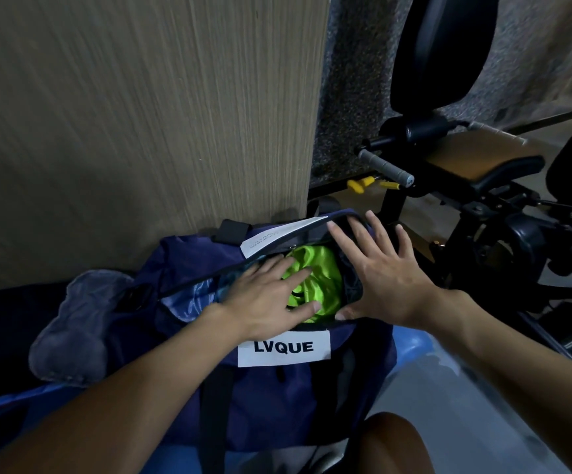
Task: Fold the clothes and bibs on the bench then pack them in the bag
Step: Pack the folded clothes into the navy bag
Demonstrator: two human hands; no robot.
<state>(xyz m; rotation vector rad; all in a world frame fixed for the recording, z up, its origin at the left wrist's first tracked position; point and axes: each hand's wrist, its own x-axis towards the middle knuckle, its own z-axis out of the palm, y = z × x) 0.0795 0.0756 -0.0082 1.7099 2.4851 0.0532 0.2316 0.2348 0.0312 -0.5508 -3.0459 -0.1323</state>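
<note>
The left hand [270,295] lay flat, palm down, fingers straight and spread on the green bib [322,268], pressing it and gripping nothing. The right hand [383,268] was spread just as wide and also held nothing. Its thumb touched the near rim of the opening and its fingers reached toward the far rim.

The bib was already inside the bag [260,405], but it looked bunched, not flat. The likely trouble from here was the slick fabric springing up once the pressure eased, undoing its fold or catching in the zip. With neither hand holding the rim, the soft mouth could also sag shut over the load.

Both forearms came in from the bottom of the view and converged on the opening. The left wrist was bent down into the bag and the right one angled in from the side.

Shiny blue fabric [192,299] lay in the bag just left of the bib. A white label [283,348] reading LVQUE sat on the near wall. A grey cloth [75,330] lay crumpled against the bag's left side, not yet packed. Behind stood a wooden panel [140,114], with a black exercise machine [483,186] to the right. What the bag rested on could not be told.
</note>
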